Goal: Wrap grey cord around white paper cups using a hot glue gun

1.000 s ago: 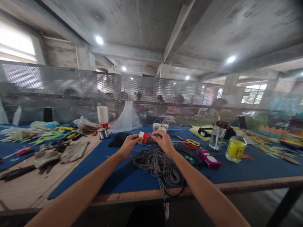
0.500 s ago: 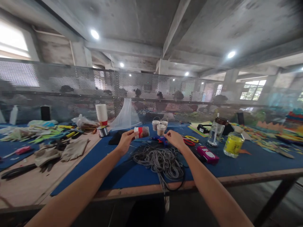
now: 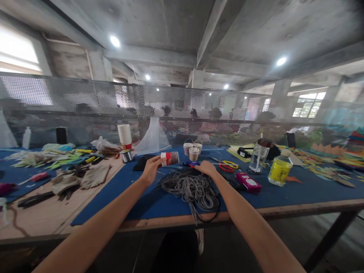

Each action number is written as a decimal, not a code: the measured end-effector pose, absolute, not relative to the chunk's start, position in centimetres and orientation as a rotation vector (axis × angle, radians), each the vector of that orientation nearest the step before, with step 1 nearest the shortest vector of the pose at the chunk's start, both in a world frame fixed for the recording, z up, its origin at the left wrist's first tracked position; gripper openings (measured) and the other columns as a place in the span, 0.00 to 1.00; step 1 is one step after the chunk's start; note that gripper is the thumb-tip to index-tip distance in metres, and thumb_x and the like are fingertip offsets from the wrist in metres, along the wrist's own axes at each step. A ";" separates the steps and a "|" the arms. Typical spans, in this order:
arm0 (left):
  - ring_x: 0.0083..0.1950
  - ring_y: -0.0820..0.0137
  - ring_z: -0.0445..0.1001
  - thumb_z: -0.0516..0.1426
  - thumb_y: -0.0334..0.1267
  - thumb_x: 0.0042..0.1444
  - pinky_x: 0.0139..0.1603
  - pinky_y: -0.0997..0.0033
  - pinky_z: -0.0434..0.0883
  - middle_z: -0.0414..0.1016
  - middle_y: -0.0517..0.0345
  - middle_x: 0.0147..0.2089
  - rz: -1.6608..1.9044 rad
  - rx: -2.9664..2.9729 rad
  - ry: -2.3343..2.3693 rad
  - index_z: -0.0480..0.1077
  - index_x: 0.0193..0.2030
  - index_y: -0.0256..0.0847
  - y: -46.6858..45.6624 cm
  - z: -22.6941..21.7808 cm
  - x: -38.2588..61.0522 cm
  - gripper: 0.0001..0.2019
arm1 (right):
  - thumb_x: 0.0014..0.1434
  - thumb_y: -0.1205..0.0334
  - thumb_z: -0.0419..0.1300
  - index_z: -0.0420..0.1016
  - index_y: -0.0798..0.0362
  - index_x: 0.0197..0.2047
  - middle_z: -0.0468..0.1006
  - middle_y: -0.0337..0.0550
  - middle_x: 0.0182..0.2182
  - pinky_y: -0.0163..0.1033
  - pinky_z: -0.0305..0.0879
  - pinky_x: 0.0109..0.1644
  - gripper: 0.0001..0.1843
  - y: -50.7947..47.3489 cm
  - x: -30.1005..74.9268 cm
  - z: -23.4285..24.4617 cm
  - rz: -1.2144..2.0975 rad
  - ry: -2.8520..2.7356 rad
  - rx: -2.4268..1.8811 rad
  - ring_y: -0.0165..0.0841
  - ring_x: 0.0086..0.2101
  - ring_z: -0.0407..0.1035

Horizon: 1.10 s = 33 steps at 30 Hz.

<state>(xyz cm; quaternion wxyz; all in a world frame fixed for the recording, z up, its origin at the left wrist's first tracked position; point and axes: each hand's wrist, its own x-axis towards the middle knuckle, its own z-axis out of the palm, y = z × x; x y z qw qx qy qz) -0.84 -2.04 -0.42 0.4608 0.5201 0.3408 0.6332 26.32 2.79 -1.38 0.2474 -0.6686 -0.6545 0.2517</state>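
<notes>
My left hand (image 3: 152,168) grips a paper cup (image 3: 170,158) turned on its side. The cup is red and white at the end by my fingers, and its other end is wrapped in grey-brown cord. My right hand (image 3: 206,168) is closed over the rear of a blue glue gun (image 3: 190,163) lying on the table; the hand covers part of it. Just beyond stand three small cord-wrapped cups with thin loop handles, the nearest cup (image 3: 193,153) in front of the others. A loose heap of grey cord (image 3: 193,189) lies below my hands.
Red-and-yellow scissors (image 3: 227,166), a magenta box (image 3: 248,182), a glass bottle (image 3: 258,157) and a yellow-labelled bottle (image 3: 280,170) sit to the right. On the left are stacked paper cups (image 3: 124,134), a metal tin (image 3: 126,156), gloves (image 3: 95,177) and pliers. A perforated screen (image 3: 176,102) stands behind.
My right hand has come down and slightly left onto the glue gun, closing over its rear part. My left hand keeps the cup at nearly the same spot. The view has shifted slightly.
</notes>
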 end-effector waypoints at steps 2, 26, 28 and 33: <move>0.32 0.66 0.74 0.69 0.46 0.40 0.39 0.68 0.68 0.80 0.53 0.32 1.579 1.262 0.839 0.80 0.36 0.35 -1.8 -0.5 -1.0 0.19 | 0.54 0.53 0.62 0.72 0.55 0.20 0.78 0.52 0.21 0.38 0.67 0.32 0.17 2.9 26.4 -1.4 0.846 -1.729 -1.752 0.41 0.30 0.75; 0.35 0.66 0.75 0.69 0.44 0.38 0.42 0.67 0.70 0.80 0.54 0.33 1.664 1.163 0.836 0.79 0.36 0.34 -1.4 -0.2 -1.7 0.18 | 0.52 0.51 0.67 0.69 0.51 0.44 0.75 0.36 0.30 0.28 0.65 0.28 0.20 -1.2 23.0 1.0 1.275 -1.468 -0.710 0.25 0.26 0.68; 0.35 0.65 0.75 0.69 0.44 0.39 0.42 0.67 0.70 0.80 0.53 0.34 1.658 1.179 0.841 0.80 0.36 0.34 -1.5 -0.2 -1.5 0.18 | 0.55 0.46 0.63 0.70 0.54 0.39 0.71 0.34 0.24 0.29 0.62 0.26 0.19 -1.5 22.4 1.0 1.142 -1.559 -0.732 0.25 0.23 0.64; 0.35 0.66 0.75 0.69 0.44 0.39 0.43 0.67 0.70 0.81 0.53 0.35 1.639 1.197 0.863 0.80 0.37 0.35 -1.1 -0.5 -1.6 0.18 | 0.55 0.48 0.63 0.71 0.54 0.37 0.71 0.34 0.21 0.33 0.64 0.28 0.18 -2.1 21.6 1.1 0.892 -1.623 -0.804 0.27 0.21 0.64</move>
